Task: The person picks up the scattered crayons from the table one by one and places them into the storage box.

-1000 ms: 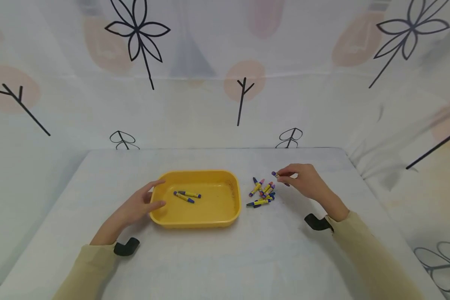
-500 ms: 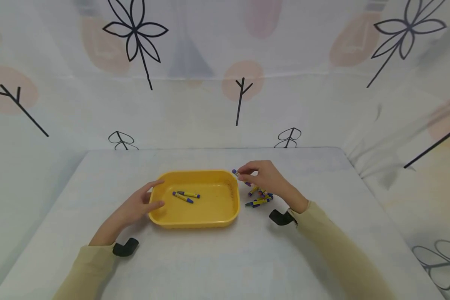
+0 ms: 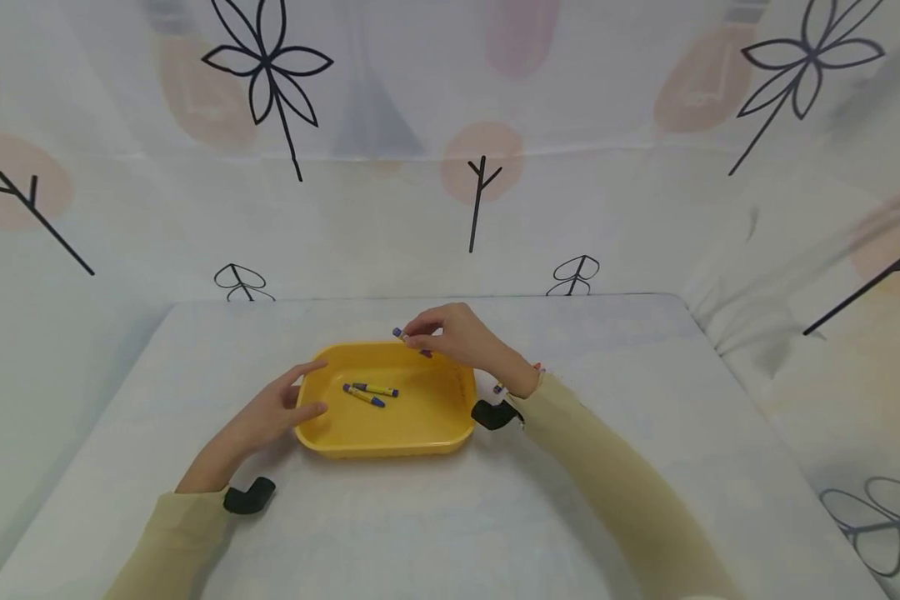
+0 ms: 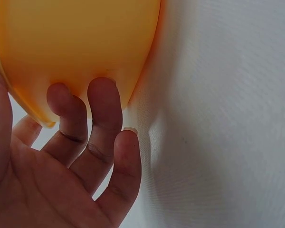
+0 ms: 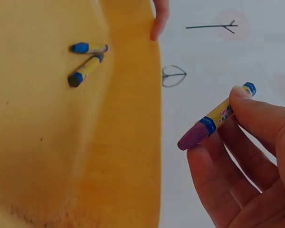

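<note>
A shallow yellow tray [image 3: 412, 423] sits on the white table. My left hand [image 3: 264, 414] grips its left end, with index finger and thumb at the rim; in the left wrist view, bent fingers touch the outside of the tray wall [image 4: 80, 38]. Above the tray's far edge, my right hand [image 3: 456, 336] pinches a purple crayon [image 5: 218, 114] with a yellow and blue wrapper between thumb and fingers. Two crayons lie in the tray: a blue-tipped crayon [image 5: 90, 48] and a darker-tipped crayon [image 5: 88, 69], their ends close together.
Right of the tray lie loose crayons [image 3: 499, 387], mostly hidden behind my right wrist. A white cloth [image 3: 390, 225] with line-drawn plants hangs behind the table. Black bands [image 3: 495, 414] show at both wrists.
My right hand has carried the crayon leftward from above the loose crayons to over the tray's far edge. My left hand and the tray stay in place.
</note>
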### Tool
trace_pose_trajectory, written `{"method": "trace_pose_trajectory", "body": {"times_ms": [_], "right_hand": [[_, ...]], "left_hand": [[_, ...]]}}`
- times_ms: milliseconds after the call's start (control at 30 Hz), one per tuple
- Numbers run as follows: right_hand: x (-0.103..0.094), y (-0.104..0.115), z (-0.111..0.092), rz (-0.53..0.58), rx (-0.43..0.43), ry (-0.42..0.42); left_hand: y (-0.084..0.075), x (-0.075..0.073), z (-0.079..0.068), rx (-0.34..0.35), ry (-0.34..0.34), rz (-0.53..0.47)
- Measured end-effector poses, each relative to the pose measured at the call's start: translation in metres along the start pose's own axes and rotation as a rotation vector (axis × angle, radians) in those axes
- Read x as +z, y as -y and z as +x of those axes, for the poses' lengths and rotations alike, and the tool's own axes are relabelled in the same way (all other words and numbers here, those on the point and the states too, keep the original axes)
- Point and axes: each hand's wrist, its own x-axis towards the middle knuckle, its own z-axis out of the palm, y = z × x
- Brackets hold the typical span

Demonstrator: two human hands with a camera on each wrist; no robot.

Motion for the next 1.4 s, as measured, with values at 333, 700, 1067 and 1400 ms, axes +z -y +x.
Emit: {"method": "trace_pose_trajectory", "body": {"times_ms": [333, 700, 1067, 1400], "right_hand": [[0.033, 0.000, 0.030, -0.026, 0.017, 0.084], [0.059, -0.003, 0.035, -0.158, 0.116, 0.182], [0.068, -0.005, 0.039, -0.320, 0.128, 0.213], [0.052, -0.003, 0.031, -0.035, 0.126, 0.142]], "left_hand": [[0.002, 0.000, 0.001, -0.022, -0.003, -0.001], [0.001, -0.001, 0.001, -0.016, 0.006, 0.004], [0.001, -0.002, 0.000, -0.015, -0.004, 0.016], [0.001, -0.002, 0.001, -0.037, 0.001, 0.026]]}}
